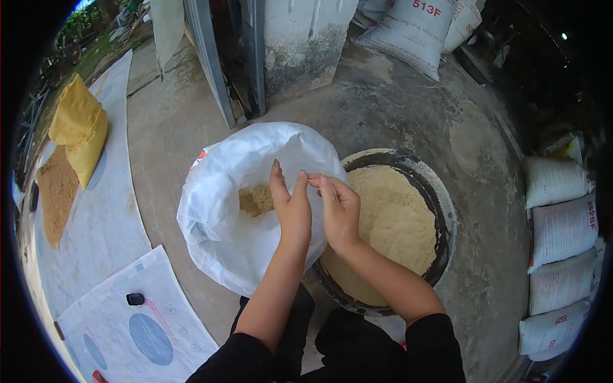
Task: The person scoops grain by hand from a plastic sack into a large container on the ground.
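My left hand (293, 207) is over the open mouth of a white plastic sack (214, 214), its fingers stretched upward and apart. Close beside it, my right hand (342, 214) has bent fingers drawn together near the left fingertips. Whatever is between the right fingers, if anything, is too small to make out. Brownish meal (257, 200) shows down inside the sack. Right of the sack stands a round black tub (445, 217) holding pale yellow powder (399, 220); the right forearm passes over it.
Filled white sacks (562, 233) are stacked along the right side, and another printed sack (412, 32) rests at the back. On the left, a yellow sack (89, 131) stands by a brown grain heap (62, 191) on sheeting (115, 223). A small black object (135, 299) lies nearer.
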The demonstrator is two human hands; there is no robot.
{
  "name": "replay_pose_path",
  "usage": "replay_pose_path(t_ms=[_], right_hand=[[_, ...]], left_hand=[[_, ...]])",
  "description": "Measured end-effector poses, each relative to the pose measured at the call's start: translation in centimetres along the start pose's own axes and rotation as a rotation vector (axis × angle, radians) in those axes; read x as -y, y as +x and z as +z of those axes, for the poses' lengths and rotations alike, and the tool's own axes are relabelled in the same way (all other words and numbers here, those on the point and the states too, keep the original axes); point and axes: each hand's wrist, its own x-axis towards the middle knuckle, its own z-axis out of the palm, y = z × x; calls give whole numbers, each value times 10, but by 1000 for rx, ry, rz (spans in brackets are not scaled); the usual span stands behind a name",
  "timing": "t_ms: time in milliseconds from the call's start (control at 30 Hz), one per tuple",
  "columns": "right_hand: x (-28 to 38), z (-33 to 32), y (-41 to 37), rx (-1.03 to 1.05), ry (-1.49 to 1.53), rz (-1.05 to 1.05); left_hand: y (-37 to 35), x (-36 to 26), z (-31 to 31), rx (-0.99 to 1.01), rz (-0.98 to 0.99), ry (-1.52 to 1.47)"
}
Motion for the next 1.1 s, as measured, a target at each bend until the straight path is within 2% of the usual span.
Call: replay_pose_path(t_ms=[33, 100, 167, 233, 267, 300, 333, 367, 400, 467, 500, 567, 600, 667, 700, 733, 767, 833, 867, 900, 967, 1033, 1100], right_hand=[[-2, -16, -6, -31, -13, 4], [-11, -55, -20, -152, -61, -77], [-28, -99, -24, -277, -111, -79], [-75, -145, -27, -495, -56, -27], [-102, -165, -32, -531, -62, -27], [-129, -183, -38, -656, -78, 105], [-152, -199, -44, -778, -89, 240], [-171, -209, -52, -808, -88, 243], [-189, -216, -59, -855, -28, 333], [-207, -212, -72, -926, 45, 432], [-213, -204, -78, -925, 88, 435], [-219, -196, -85, -931, 131, 447], [-219, -193, -85, -907, 204, 436], [-218, -183, -82, -881, 284, 425], [-217, -177, -80, -870, 411, 434], [-214, -173, -77, -854, 538, 440], [-211, -171, -75, -847, 542, 440], [-204, -168, -71, -766, 730, 508], [-192, -165, -69, -748, 729, 516], [-173, -162, -66, -740, 719, 483], [-138, -153, -57, -701, 705, 455], [-107, -141, -47, -727, 711, 360], [-69, -126, -36, -667, 671, 316]], left_hand=[[-13, 3, 10, 29, -17, -3], [-42, 7, 33, 140, 128, -56], [-64, 18, 49, 222, 113, -15], [-78, 43, 58, 221, 553, 303], [-89, 53, 63, 296, 572, 302], [-96, 66, 69, 330, 566, 295], [-102, 82, 75, 457, 488, 385], [-107, 102, 79, 581, 410, 478], [-109, 137, 82, 519, 304, 534], [-99, 214, 81, 258, -163, 413], [-99, 228, 79, 280, -169, 426], [-103, 240, 78, 108, -270, 359], [-110, 241, 80, 116, -272, 366], [-124, 235, 80, 125, -378, 110], [-124, 230, 82, 124, -374, 112], [-123, 224, 84, 83, -483, -23], [-122, 216, 85, 40, -590, -159], [-119, 199, 92, -9, -594, -242], [-117, 189, 93, -52, -604, -319], [-114, 181, 92, -68, -592, -325], [-108, 161, 91, 28, -517, -347], [-101, 126, 93, 29, -462, -407], [-93, 89, 91, 13, -392, -466]])
